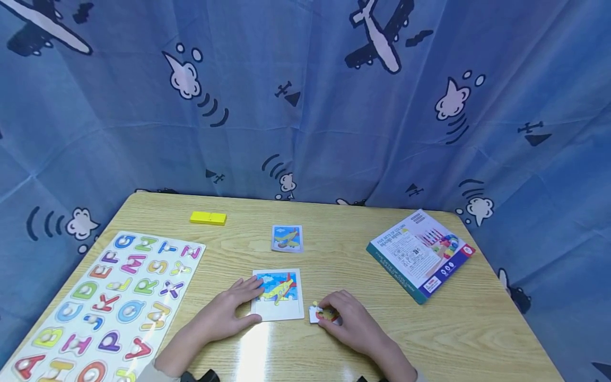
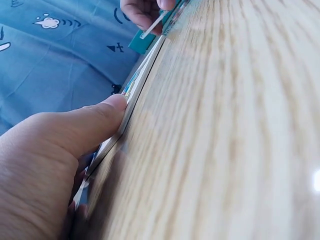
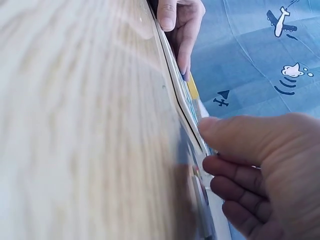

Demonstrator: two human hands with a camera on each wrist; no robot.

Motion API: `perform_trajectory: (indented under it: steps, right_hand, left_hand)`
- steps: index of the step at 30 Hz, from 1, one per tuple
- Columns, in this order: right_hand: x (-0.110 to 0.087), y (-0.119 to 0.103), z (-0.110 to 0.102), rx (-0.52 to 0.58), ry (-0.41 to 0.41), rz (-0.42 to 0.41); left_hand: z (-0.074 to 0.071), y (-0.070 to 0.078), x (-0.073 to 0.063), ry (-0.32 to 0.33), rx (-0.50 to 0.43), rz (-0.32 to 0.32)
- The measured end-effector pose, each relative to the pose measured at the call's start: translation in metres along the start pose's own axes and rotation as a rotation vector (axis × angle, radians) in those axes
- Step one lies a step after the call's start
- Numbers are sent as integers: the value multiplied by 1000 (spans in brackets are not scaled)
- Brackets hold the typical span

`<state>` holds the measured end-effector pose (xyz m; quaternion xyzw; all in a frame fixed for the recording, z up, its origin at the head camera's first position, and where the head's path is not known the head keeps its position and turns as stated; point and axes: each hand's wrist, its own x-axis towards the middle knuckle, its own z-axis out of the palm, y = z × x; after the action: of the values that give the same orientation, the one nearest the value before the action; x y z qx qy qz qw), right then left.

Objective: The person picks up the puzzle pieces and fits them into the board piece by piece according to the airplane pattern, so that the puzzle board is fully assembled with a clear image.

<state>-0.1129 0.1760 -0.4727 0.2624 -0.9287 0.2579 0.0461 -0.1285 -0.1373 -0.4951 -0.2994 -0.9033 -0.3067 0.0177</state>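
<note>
A jigsaw puzzle board (image 1: 277,318) with a white frame lies mid-table, a yellow airplane on blue assembled in its upper part. The lower part of the tray shows bare white. My left hand (image 1: 235,306) rests along the board's left side, fingers outstretched over it and thumb at its lower edge. Just right of the board, my right hand (image 1: 352,322) pinches a puzzle piece (image 1: 326,314) with yellow and red on it between thumb and fingers. From the left wrist, the pinched piece (image 2: 151,28) appears as a thin white edge held tilted.
Behind the board lies a small airplane picture card (image 1: 287,239). A yellow block (image 1: 208,218) sits at the back left. The alphabet peg board (image 1: 102,307) covers the left side. A boxed bead set (image 1: 420,254) stands at the right. A blue curtain (image 1: 305,106) hangs behind the table.
</note>
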Motion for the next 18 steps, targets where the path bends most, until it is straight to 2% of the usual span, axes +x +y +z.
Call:
perform_trajectory:
  steps: [8,11,18]
  right_hand:
    - [5,-8,1,98,9,-27]
    - [9,-12,5,99,-1,-40]
    - [22,-26,10,97,-33,-60]
  left_hand:
    - [-2,2,0,-29,-27,-48]
    - [-2,2,0,-36,-28,-54]
    - [-2,2,0,-30,-16,-30]
